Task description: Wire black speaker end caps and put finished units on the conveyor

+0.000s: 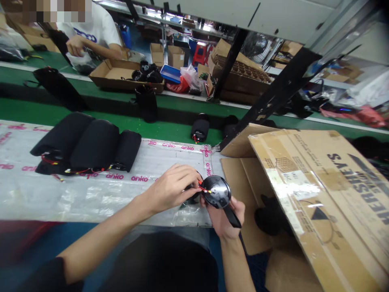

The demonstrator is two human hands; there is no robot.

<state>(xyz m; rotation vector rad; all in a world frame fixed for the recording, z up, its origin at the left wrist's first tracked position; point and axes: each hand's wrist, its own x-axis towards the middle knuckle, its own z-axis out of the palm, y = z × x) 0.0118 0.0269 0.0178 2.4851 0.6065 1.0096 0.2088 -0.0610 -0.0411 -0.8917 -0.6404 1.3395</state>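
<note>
My right hand [225,217] grips a glossy black round plastic cap [217,192], and a dark strap-like piece [233,217] hangs down beside its palm. Close on the left, my left hand [173,184] has its fingers pinched at thin red wires [204,188] with a small yellow-and-white connector, lying across the cap's edge. Another dark part sits beneath the left fingers, mostly hidden by them. Several black fabric-covered cylinders [94,144] lie on the bench to the left, with wires and small connectors coming from their ends.
The bench top [170,162] is wrapped in clear plastic and printed tape. An open cardboard box [304,174] stands at the right with dark parts inside. Beyond are a green conveyor [170,132] carrying single cylinders, slanted black posts and a co-worker [103,32] handling a plastic bag.
</note>
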